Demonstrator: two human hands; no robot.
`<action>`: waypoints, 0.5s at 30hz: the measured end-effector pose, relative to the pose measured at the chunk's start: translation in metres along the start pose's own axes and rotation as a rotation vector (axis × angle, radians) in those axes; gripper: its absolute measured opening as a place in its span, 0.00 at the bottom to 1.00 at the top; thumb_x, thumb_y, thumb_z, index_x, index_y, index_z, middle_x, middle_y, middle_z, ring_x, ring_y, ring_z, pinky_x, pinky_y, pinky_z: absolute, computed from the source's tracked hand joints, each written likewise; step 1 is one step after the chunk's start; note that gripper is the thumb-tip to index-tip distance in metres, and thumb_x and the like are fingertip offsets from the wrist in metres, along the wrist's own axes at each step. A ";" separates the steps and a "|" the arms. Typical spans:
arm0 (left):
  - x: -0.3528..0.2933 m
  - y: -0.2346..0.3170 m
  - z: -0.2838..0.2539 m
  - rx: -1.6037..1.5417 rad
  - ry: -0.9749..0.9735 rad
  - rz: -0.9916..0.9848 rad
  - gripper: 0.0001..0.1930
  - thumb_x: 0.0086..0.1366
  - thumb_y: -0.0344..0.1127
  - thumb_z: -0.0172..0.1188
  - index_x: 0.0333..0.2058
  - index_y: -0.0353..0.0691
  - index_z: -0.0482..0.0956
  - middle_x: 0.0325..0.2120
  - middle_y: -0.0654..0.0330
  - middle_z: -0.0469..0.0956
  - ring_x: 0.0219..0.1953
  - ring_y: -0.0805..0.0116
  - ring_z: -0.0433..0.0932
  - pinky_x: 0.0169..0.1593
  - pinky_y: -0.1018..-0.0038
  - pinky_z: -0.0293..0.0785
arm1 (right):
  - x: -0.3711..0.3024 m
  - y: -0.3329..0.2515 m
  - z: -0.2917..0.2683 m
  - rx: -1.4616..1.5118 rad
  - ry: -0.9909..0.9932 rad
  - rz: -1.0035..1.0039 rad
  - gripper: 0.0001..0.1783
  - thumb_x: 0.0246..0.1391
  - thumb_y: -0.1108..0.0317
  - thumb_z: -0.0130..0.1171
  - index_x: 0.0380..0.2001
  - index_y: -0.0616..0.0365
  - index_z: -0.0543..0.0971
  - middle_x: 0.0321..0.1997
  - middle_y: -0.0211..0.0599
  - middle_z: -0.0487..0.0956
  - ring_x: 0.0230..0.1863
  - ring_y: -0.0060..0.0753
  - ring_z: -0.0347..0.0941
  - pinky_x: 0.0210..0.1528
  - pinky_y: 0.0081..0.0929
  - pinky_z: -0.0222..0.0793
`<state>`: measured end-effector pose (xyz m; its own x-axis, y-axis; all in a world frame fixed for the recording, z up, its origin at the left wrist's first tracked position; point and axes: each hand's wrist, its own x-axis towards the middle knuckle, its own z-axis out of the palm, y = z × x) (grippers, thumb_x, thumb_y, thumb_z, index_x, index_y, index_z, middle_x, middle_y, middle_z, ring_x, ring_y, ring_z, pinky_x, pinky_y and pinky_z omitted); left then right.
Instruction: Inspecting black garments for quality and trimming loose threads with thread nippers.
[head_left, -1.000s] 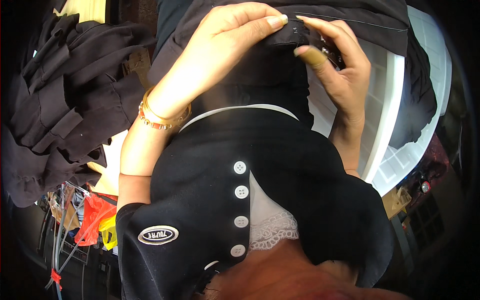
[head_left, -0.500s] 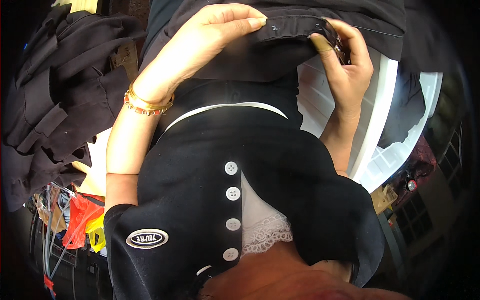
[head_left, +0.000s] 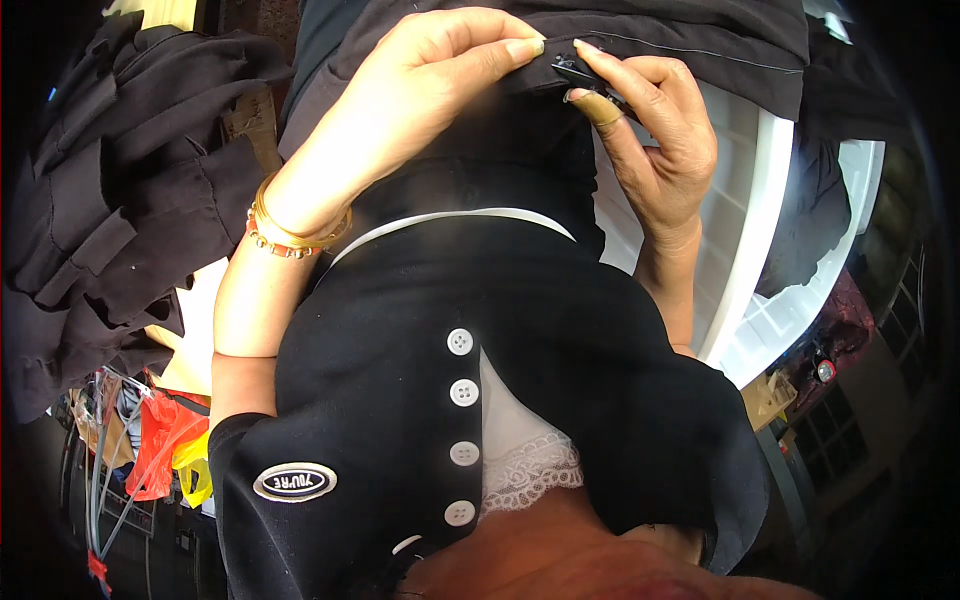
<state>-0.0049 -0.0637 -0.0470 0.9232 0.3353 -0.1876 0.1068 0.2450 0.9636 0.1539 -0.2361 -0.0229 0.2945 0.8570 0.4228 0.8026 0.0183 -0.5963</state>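
Up near the top edge of the view, dark cloth lies spread in front of the person, most likely over the lap, so both hands can get at it. The left hand has a narrow grip: its thumb and finger pinch the cloth near a folded edge, maybe to hold it flat and stop it slipping. The right hand comes in from the other side, just beside the left one but not touching it. Its grip is around a small black tool, with a gap between the thumb and finger at the front. The tool may be snips, but too little of it shows to be sure. It sits low in the fingers with its front end right at the cloth, perhaps so the tip is easy to aim. A tan cover wraps the right thumb, maybe to guard the skin. One pale thread runs along the cloth past the right hand. At the right stands a white tub, close by, with its rim near the right arm. More dark cloth makes a big heap at the left, within easy reach. Below it are a red bag and a yellow bag, out of the way of both hands.
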 end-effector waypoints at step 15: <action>-0.040 0.005 0.000 0.443 0.225 0.117 0.10 0.72 0.29 0.53 0.48 0.33 0.78 0.37 0.59 0.82 0.40 0.73 0.82 0.45 0.78 0.77 | 0.010 0.007 -0.008 -0.011 -0.215 0.231 0.13 0.37 0.78 0.67 0.31 0.63 0.80 0.26 0.32 0.72 0.25 0.26 0.70 0.28 0.20 0.65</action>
<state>-0.0412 -0.0753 -0.0344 0.8412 0.5371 -0.0630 0.1989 -0.1989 0.9596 0.1660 -0.2318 -0.0175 0.3537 0.9273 0.1224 0.7331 -0.1936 -0.6520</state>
